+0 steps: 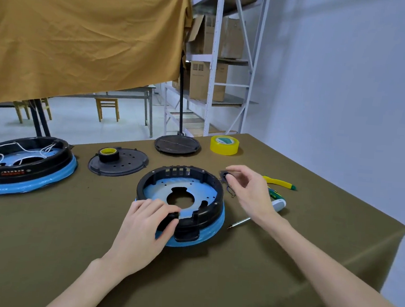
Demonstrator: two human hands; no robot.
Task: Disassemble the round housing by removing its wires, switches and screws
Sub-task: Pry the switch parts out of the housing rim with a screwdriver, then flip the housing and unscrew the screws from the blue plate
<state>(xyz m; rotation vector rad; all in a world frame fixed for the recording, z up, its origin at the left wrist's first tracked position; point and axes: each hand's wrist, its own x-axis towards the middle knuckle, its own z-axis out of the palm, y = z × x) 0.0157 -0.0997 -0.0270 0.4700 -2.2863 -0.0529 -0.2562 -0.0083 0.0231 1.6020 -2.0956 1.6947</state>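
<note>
Left hand grips near rim of round housing, fingers curled over black wall, steadying it mid-table. Right hand pinches a small black switch just right of housing, loose wires trailing below. Housing interior looks stripped. Judgement: stiff, light plastic shell; blue film around base probably slippery, so hold by the black rim.

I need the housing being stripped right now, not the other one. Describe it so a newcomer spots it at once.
Start at the olive-covered table. Near its middle sits a round black housing on a blue-wrapped base, its near rim gripped by the left hand. Unlike the second housing at the table's left edge, which is full of white wires, this one's blue floor is bare.
</note>
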